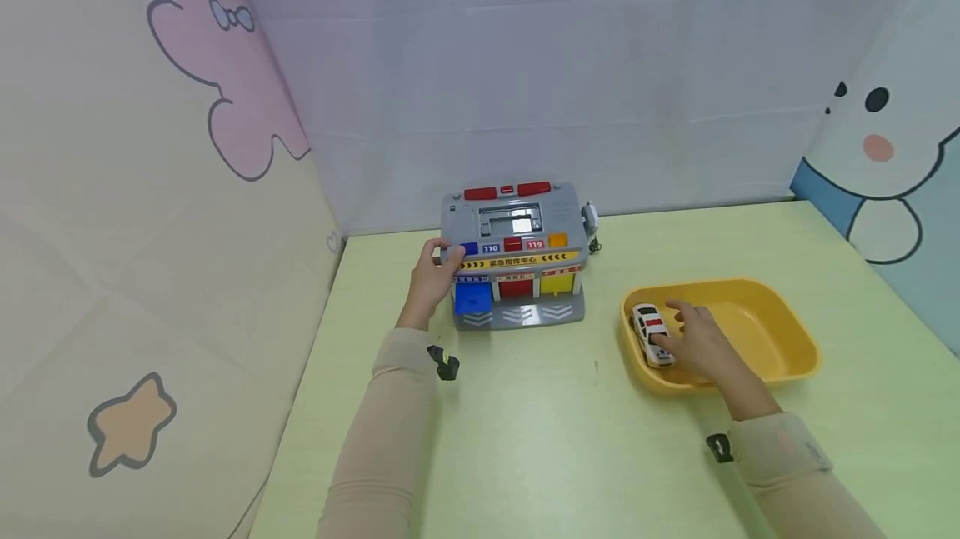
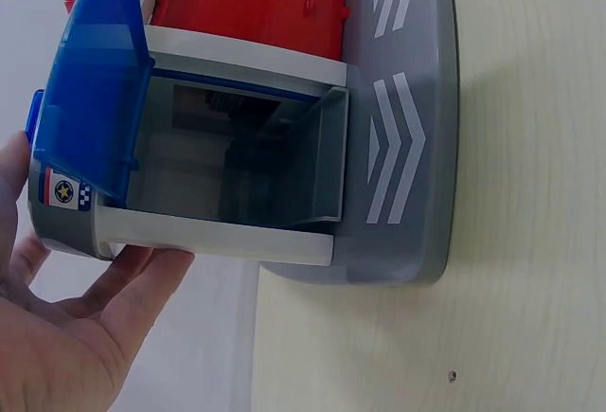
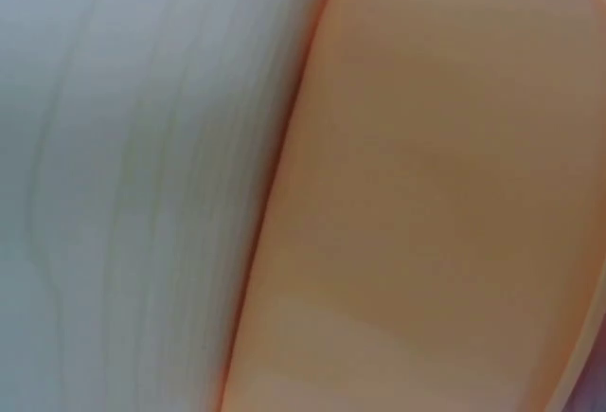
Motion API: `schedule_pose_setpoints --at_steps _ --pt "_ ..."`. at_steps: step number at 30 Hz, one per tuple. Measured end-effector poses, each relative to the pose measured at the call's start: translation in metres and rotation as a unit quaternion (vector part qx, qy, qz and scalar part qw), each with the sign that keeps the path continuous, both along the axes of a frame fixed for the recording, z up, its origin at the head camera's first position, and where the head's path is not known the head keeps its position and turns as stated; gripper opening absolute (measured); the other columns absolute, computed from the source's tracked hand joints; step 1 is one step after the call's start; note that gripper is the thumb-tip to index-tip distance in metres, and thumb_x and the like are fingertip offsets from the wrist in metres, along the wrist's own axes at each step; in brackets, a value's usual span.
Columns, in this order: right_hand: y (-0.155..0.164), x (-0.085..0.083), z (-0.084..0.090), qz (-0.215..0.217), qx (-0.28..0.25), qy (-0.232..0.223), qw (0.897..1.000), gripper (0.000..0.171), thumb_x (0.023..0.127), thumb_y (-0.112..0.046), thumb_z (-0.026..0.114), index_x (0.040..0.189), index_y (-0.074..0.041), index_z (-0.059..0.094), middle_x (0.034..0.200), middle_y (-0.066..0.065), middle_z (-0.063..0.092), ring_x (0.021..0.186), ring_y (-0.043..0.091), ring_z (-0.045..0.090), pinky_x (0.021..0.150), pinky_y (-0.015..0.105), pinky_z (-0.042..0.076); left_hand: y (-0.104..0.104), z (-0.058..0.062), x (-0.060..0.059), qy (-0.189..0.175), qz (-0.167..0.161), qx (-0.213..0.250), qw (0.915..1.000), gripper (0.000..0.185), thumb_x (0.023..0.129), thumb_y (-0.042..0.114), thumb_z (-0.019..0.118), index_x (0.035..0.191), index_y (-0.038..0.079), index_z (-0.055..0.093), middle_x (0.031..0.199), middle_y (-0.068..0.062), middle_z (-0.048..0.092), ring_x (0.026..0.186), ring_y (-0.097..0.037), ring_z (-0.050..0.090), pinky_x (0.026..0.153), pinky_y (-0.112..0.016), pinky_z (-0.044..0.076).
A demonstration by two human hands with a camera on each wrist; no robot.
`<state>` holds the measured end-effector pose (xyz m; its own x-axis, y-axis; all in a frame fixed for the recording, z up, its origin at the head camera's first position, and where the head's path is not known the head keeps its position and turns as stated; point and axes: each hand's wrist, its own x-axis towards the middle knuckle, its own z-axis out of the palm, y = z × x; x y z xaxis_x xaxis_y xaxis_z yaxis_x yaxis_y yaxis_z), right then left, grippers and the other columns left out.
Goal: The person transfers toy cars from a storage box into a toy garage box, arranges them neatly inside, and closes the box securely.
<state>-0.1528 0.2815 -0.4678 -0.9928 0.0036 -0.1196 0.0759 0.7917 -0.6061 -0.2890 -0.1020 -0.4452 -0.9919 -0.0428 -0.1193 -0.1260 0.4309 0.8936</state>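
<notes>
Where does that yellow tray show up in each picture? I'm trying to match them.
Head: the yellow tray sits right of centre, with a white toy car at its left end.
Left wrist: not in it.
Right wrist: its outer wall, looking more orange, fills the middle and right.
Shared landmark: the pale tabletop, at the right in left wrist, left in right wrist.

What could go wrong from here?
The white toy car lies close to one wall of the yellow plastic tray, so lifting might snag it. The raised blue plastic door could drop or get knocked shut. The left hand holds one end of the grey plastic toy station; a pull might shift it.
</notes>
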Motion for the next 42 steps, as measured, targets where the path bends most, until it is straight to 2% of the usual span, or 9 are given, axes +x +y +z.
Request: schedule_pose_setpoints --at_steps 6,12,24,42 --pt "0.001 -0.003 0.000 0.006 -0.017 -0.003 1.000 0.069 0.085 -0.026 0.063 0.134 0.006 0.027 0.116 0.031 0.035 0.105 0.044 0.040 0.082 0.054 0.039 -0.002 -0.002 0.000 0.022 -0.006 -0.013 0.9996 0.057 0.080 0.065 0.045 0.122 0.027 0.039 0.120 -0.011 0.047 0.101 -0.028 0.048 0.082 -0.045 0.044" --pt "0.004 -0.005 -0.003 0.009 -0.025 0.000 1.000 0.069 0.084 -0.024 0.064 0.134 0.006 0.027 0.115 0.030 0.037 0.104 0.043 0.041 0.082 0.054 0.039 -0.004 -0.002 0.000 0.019 -0.010 -0.015 0.9996 0.055 0.082 0.063 0.046 0.124 0.028 0.038 0.125 -0.012 0.045 0.105 -0.029 0.047 0.083 -0.046 0.043" --pt "0.008 -0.007 -0.007 0.013 -0.041 -0.002 0.999 0.069 0.084 -0.026 0.065 0.132 0.007 0.029 0.114 0.031 0.040 0.102 0.044 0.044 0.081 0.053 0.040 -0.006 -0.007 0.003 0.017 -0.018 0.022 0.9995 0.055 0.082 0.060 0.048 0.127 0.029 0.038 0.126 -0.011 0.043 0.105 -0.026 0.049 0.083 -0.042 0.044" --pt "0.016 -0.012 -0.010 0.017 -0.068 -0.066 0.995 0.079 0.084 -0.035 0.063 0.135 0.008 0.022 0.120 0.031 0.039 0.105 0.043 0.042 0.086 0.053 0.038 -0.005 -0.010 0.005 0.021 -0.014 0.044 0.9987 0.053 0.084 0.056 0.049 0.129 0.030 0.038 0.128 -0.011 0.042 0.109 -0.025 0.048 0.085 -0.039 0.044"
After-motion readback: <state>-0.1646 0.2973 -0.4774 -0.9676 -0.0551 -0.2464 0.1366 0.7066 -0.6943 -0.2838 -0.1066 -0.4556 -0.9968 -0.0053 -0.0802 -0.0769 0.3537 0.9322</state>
